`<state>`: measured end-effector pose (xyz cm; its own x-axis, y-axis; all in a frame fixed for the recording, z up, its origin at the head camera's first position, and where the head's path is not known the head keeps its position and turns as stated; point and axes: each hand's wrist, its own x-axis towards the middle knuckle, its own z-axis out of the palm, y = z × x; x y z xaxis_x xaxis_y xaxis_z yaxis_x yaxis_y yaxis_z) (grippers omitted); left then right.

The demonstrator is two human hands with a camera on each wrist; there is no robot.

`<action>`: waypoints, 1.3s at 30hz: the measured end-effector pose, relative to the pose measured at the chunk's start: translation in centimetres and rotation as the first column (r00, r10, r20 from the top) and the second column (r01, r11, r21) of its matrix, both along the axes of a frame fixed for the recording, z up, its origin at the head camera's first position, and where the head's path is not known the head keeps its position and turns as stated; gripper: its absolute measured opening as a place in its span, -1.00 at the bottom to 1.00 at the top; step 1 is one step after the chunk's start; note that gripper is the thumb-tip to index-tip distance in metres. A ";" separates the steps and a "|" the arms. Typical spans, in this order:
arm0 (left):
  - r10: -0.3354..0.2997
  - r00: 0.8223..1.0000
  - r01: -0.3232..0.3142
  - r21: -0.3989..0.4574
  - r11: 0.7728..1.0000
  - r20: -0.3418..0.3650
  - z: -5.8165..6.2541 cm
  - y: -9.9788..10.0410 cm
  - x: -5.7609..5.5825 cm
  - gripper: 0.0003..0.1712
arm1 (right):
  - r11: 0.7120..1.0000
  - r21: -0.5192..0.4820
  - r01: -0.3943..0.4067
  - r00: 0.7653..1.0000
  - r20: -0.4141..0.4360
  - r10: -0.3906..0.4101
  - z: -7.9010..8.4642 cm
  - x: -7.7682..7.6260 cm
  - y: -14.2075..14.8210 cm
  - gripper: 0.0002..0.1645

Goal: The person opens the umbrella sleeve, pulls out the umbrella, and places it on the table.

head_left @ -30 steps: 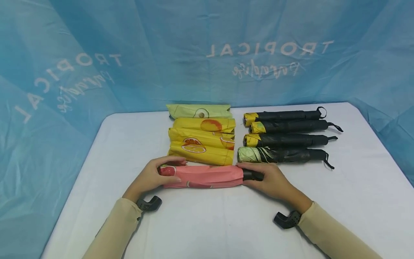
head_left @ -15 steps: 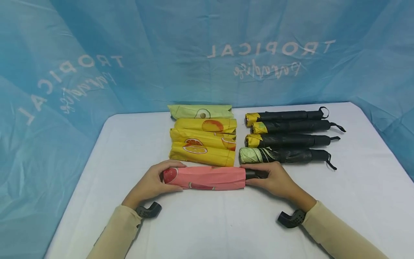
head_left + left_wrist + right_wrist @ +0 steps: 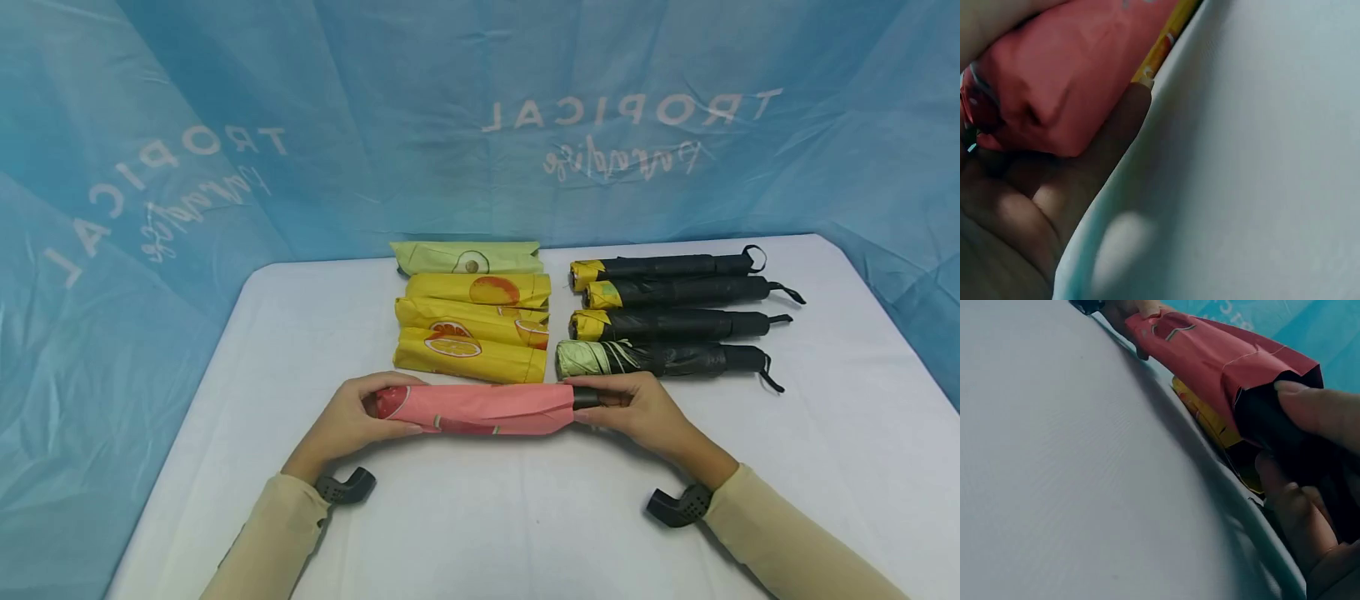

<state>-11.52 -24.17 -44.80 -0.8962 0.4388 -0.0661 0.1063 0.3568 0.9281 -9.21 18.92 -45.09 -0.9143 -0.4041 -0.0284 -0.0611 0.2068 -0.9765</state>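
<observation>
In the head view a pink fruit-print umbrella sleeve (image 3: 495, 410) lies crosswise between my hands. The black handle (image 3: 586, 397) of a folded umbrella sticks out of its right end; the rest is hidden inside. My left hand (image 3: 358, 417) grips the sleeve's left end, thumb on the near side and fingers on the far side. My right hand (image 3: 647, 408) holds the black handle between thumb and fingers. In the right wrist view the sleeve (image 3: 1229, 353) is tilted and appears slightly off the table, the handle (image 3: 1272, 419) coming out of its open mouth.
Behind the sleeve lie yellow citrus-print sleeves (image 3: 468, 346) and a green avocado-print one (image 3: 468, 258), side by side. To their right, folded black umbrellas (image 3: 675, 323) with wrist loops lie in a row on the white table (image 3: 450, 525). A blue printed cloth (image 3: 420, 167) hangs behind.
Both hands keep their hold. The pink sleeve and umbrella have shifted slightly right in view and come up a little off the table. The view itself has also shifted slightly.
</observation>
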 end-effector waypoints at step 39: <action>-0.054 0.997 0.058 0.067 0.996 -0.056 3.5 0.2 0.5 -0.38 | 0.990 -0.115 0.087 0.996 -0.018 -0.090 1.9 1.1 2.6 -0.48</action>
